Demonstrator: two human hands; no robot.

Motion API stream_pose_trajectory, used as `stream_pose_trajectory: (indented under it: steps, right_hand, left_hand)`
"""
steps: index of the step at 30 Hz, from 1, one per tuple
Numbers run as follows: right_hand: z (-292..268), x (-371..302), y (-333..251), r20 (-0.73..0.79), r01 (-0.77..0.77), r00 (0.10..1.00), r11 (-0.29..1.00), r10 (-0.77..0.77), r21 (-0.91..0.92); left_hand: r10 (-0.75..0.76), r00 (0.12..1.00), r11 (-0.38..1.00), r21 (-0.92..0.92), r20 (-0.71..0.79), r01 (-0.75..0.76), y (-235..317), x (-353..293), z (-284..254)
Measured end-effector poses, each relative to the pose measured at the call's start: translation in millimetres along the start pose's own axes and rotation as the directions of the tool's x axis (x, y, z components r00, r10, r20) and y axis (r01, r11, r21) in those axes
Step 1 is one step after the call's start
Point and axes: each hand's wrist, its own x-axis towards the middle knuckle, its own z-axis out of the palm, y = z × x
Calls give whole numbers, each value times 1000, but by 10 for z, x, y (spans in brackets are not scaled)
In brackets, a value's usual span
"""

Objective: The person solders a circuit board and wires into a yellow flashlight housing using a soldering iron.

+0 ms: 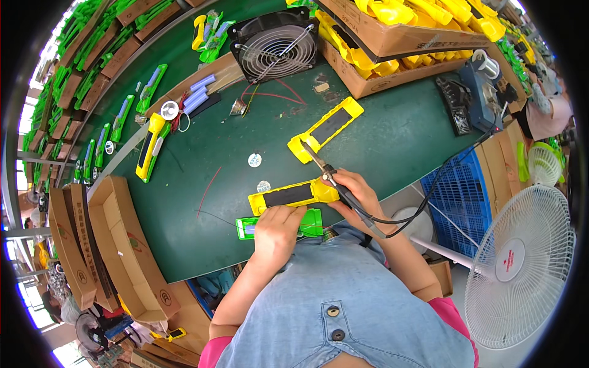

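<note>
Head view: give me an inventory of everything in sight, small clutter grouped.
Table: one, green, centre
Yellow casings: two, yellow and black, one at the hands, one behind
Green casing: one, green, by the left hand
Soldering iron: one, dark handle, right hand
Discs: two, whitish, mid-table
Cylinders: several, light blue, back left
Wires: several, mostly red, across table
Framed fan: one, black, table's back
Spool: one, silvery, back right
Crate: one, blue, right
Cartons: several, brown, left and back right
White fans: two, white, right
Green parts: many, green, left racks
Apron: one, blue, lower centre
Left hand: one, bare, at the casings
Right hand: one, bare, around the iron
</note>
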Motion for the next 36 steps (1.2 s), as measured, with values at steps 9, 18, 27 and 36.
stream_pose_trajectory:
  steps: [9, 18, 27, 36]
  right_hand:
    - [-37, 36, 17, 203, 23, 978, 994, -45, 108]
    - [-477, 252, -79, -27, 91, 996, 989, -89, 120]
    - [-218, 27, 99, 141, -478, 865, 707, 481, 521]
    - [-110, -4, 131, 64, -394, 911, 811, 408, 433]
  left_hand:
    - [-224, 973, 974, 11, -45, 225, -30, 122, 84]
    - [-255, 961, 967, 41, 109, 252, -105, 170, 26]
    - [-257, 955, 965, 98, 145, 245, -93, 198, 29]
    - [-294, 947, 954, 100, 129, 283, -96, 192, 42]
